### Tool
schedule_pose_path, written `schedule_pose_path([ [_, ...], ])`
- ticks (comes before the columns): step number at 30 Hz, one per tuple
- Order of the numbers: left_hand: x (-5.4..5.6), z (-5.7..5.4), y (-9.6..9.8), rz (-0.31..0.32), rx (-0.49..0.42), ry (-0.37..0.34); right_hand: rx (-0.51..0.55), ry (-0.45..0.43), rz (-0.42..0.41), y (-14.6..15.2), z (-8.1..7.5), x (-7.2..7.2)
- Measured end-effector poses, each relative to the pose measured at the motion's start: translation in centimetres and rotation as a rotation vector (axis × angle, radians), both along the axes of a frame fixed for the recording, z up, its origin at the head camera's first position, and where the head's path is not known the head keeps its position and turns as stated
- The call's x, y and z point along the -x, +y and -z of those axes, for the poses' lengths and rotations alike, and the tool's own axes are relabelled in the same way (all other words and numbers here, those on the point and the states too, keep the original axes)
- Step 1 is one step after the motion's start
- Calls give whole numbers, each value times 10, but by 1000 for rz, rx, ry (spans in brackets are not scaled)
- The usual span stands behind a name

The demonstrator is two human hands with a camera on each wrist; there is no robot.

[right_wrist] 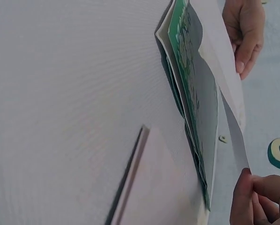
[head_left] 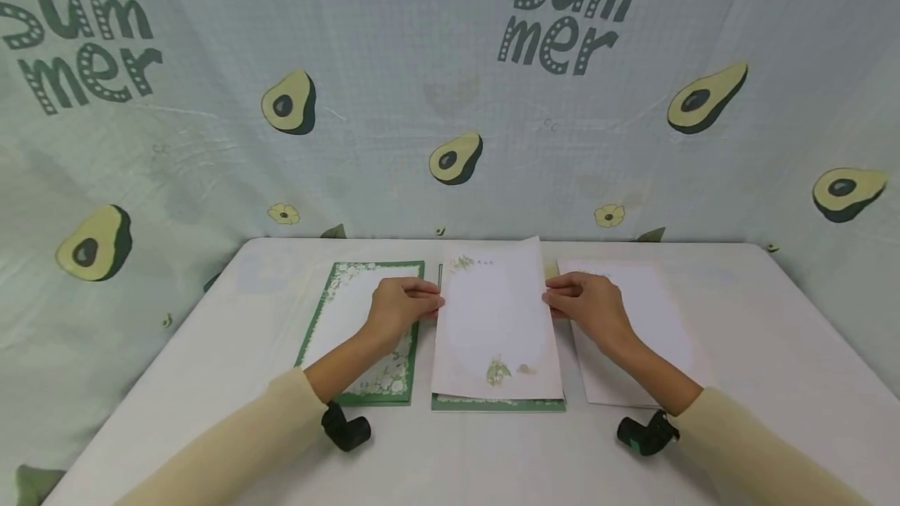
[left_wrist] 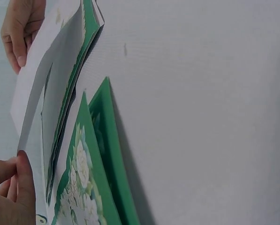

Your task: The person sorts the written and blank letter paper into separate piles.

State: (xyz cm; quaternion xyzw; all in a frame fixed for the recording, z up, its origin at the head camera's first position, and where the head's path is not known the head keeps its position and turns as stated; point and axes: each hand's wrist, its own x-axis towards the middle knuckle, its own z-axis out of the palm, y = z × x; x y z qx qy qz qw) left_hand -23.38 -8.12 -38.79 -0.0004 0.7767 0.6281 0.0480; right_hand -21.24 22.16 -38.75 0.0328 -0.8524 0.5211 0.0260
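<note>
A white sheet of paper [head_left: 495,318] with small printed flowers is raised over the middle stack. My left hand [head_left: 402,309] pinches its left edge between thumb and fingers. On the opposite edge, my right hand [head_left: 589,304] pinches the sheet the same way. Beneath it lies a green-bordered stack of paper [head_left: 498,404], mostly covered by the sheet in the head view. In the right wrist view a gap separates the raised sheet [right_wrist: 224,70] from the green floral page [right_wrist: 196,89] below.
To the left lies a stack of green-bordered floral paper [head_left: 351,295], under my left forearm. A pale pink-white stack of paper [head_left: 633,295] lies on the right, partly behind my right arm. All rest on a white table [head_left: 492,459] before an avocado-print cloth [head_left: 373,155].
</note>
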Motion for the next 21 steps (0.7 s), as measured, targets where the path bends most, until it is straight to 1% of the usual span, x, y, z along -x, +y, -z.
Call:
schedule_pose_path([
  [4,-1,0,-1,-14,-34,-4,6,-2,14,-1,0,0],
  [11,-2,-1,-2,0,-89,-10,47,-16,13,-1,-2,1],
  [17,-3,-2,-1,-21,-98,-26,44,-21,19,0,-3,0],
  [21,-4,-4,1,-22,-106,-15,44,-12,24,2,-4,1],
])
